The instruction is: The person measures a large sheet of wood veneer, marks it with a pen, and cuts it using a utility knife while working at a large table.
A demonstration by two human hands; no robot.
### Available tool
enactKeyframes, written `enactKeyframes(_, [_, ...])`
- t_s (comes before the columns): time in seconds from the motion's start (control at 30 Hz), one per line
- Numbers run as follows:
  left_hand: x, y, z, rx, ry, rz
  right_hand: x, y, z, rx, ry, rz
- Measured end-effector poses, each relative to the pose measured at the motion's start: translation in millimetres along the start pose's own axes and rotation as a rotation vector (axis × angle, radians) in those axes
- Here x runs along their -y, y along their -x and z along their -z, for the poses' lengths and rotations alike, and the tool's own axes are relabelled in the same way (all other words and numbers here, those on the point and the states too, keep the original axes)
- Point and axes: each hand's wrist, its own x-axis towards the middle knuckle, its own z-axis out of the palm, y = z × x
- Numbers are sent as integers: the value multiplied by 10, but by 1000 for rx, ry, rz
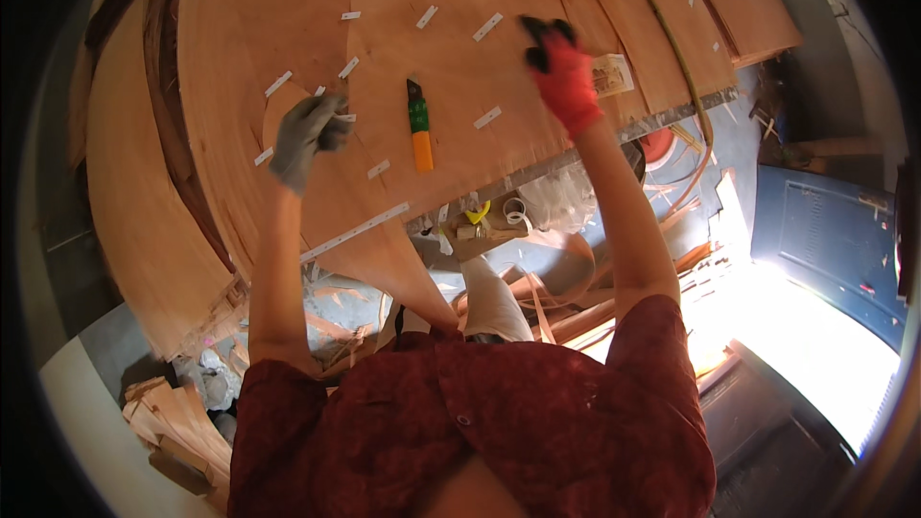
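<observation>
My left hand (309, 134), in a grey glove, is over the left part of a large reddish-brown wood veneer sheet (432, 58). Its fingers are curled together, and whatever they may hold is hidden. Short white tape strips lie close around it, one strip (278, 83) just beyond the hand. My right hand (561, 72) wears a red glove with black fingers. It is above the right side of the sheet, fingers apart, with nothing visible in it. Between the hands lies a utility knife (420, 125) with a green and yellow handle.
A small printed paper (612, 75) lies right of my right hand. Beyond it a long thin strip (662, 19) crosses the veneer. Tape rolls (516, 213) sit below the table's near edge. Wood offcuts (177, 427) are piled at lower left; a blue door (825, 240) stands right.
</observation>
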Motion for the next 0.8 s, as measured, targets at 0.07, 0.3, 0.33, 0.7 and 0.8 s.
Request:
enactKeyframes(0.07, [115, 347, 172, -161, -45, -53, -114, 201, 567, -225, -25, -175])
enactKeyframes(0.3, [697, 1160, 792, -255, -7, -1, -515, 975, 813, -163, 243, -491])
enactKeyframes(0.33, [769, 1244, 778, -250, -7, 23, -552, 923, 749, -119, 286, -527])
enactKeyframes(0.7, [765, 1923, 398, -201, 2, 10, -499, 881, 704, -298, -1217, -795])
enactKeyframes(0.8, [736, 1933, 336, -161, -3, 6, -185, 1056, 822, -49, -1673, -751])
